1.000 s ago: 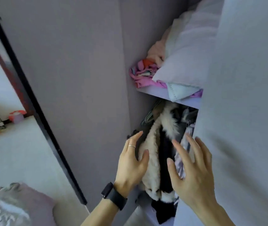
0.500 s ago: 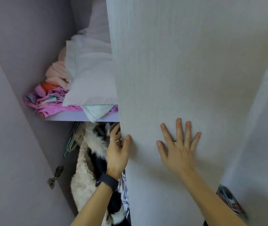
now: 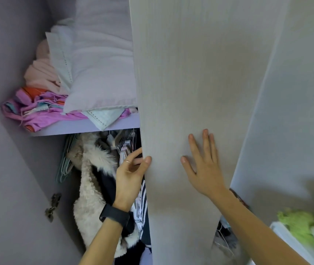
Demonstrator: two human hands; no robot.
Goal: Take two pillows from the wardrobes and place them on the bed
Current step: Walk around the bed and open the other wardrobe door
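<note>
A: Start at the left. What sits on the wardrobe shelf [image 3: 83,126]?

B: At the shelf's left end, a heap of folded clothes [image 3: 37,106], pink and purple with some orange. Just beside it, toward the right end, a white pillow [image 3: 99,88] lies on the shelf, its front edge reaching the shelf's front edge, with more white bedding [image 3: 99,44] stacked on top of it. A pale embroidered cloth [image 3: 102,117] hangs over the shelf's front edge under the pillow.

A: And below the shelf?

B: Hanging garments: a cream fleecy coat [image 3: 89,188] at the left, dark and striped pieces to its right. Low on the left side panel there is a metal hinge [image 3: 54,205].

A: The hands?

B: The left hand [image 3: 130,176] (black watch [image 3: 114,217] on the wrist, ring on one finger) grips the left edge of the pale wardrobe door [image 3: 190,73], thumb on the front face, fingers curled behind. The right hand [image 3: 204,165] lies flat and open on the door's front face, fingers spread, holding nothing.

A: Further right?

B: Another pale door panel [image 3: 295,111] stands past the first one's right edge. At the bottom right corner, a green soft toy [image 3: 299,224] rests on a white surface, blurred, with something orange touching it.
</note>
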